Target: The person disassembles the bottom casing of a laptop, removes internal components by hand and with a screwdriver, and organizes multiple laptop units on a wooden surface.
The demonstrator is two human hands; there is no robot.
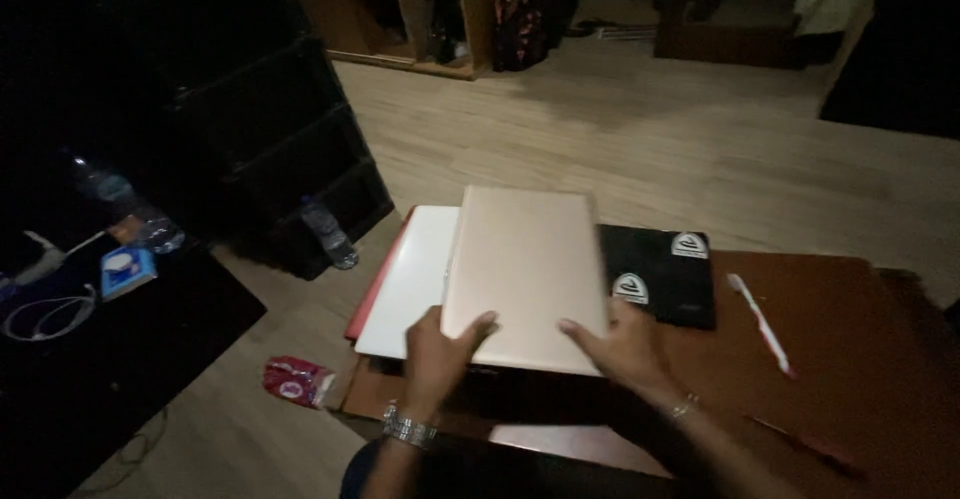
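Observation:
A closed pale gold laptop (525, 269) lies on top of a white flat book or folder (415, 274), which rests on a red one (378, 284). My left hand (437, 354) grips the laptop's near left corner, thumb on top. At the near right edge my right hand (620, 344) holds it, fingers spread on the lid. A metal bracelet sits on my left wrist. Beside the laptop on the right lies a black laptop (665, 274) with two white stickers.
All rest on a brown wooden table (850, 339). A white and red toothbrush-like stick (760, 324) and a red pen (810, 444) lie at right. On the wooden floor are a plastic bottle (328, 232) and a red packet (295, 379). Dark furniture stands at left.

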